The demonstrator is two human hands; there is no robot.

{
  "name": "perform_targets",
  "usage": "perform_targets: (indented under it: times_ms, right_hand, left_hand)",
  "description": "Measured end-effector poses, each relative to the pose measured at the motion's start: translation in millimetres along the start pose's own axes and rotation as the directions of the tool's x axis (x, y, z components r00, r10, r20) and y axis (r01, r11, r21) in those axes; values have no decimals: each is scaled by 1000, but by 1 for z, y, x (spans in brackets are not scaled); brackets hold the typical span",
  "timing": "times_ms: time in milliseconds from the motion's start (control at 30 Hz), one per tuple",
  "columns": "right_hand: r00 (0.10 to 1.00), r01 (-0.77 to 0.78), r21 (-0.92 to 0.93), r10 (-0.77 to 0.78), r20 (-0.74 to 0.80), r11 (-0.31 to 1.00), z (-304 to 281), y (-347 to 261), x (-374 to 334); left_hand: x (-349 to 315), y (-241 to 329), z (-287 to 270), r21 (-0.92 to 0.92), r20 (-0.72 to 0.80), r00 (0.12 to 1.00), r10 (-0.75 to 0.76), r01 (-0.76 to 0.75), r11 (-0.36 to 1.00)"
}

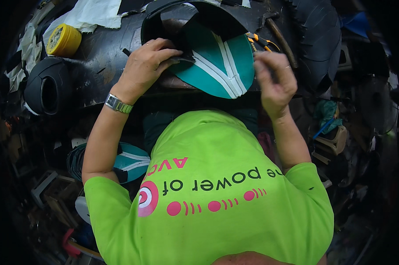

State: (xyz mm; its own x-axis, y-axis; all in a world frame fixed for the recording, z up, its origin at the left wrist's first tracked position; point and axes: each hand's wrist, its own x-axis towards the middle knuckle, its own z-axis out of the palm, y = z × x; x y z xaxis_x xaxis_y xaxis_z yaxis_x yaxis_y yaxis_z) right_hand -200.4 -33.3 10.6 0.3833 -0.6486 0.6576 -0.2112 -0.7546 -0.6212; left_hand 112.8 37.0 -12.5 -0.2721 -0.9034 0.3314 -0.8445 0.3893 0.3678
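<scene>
A curved teal and black panel (195,79) with two white stripes meeting in a V lies at the near edge of the dark work surface. A stiff black band arches over its far side. My left hand (153,62) pinches the dark inner edge at the panel's left, its thumb and fingers pressed together. Just right of the panel my right hand (276,81) is raised, slightly blurred, with fingers curled in a pinch. What the right fingers hold, if anything, is too small to make out. A watch is on my left wrist.
Beyond the panel lie orange-and-black pliers (262,42) and a hammer (281,37). A stack of black pieces (316,48) stands at the right. On the left are a yellow tub (71,40) and a black rounded piece (49,86). Another teal striped piece (135,161) rests lower left.
</scene>
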Motion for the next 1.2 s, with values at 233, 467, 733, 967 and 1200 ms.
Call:
perform_targets:
  times_ms: [233, 467, 733, 967, 1200]
  right_hand:
    - [840, -147, -720, 470, 271, 679, -13, 51, 7]
    - [920, -99, -713, 338, 201, 694, -12, 62, 6]
    - [874, -92, -775, 424, 238, 625, -23, 63, 8]
    - [813, -197, -687, 508, 284, 700, -31, 72, 17]
    - [660, -692, 609, 682, 316, 388, -54, 13, 24]
  left_hand:
    - [12, 4, 11, 75, -52, 988, 148, -144, 987]
    - [19, 3, 18, 137, -101, 984, 149, -135, 981]
    - [16, 3, 15, 53, -84, 994, 65, -61, 997]
    - [6, 8, 6, -157, -41, 997, -59, 52, 986]
    - [-1, 12, 3, -220, -50, 993, -103, 90, 971]
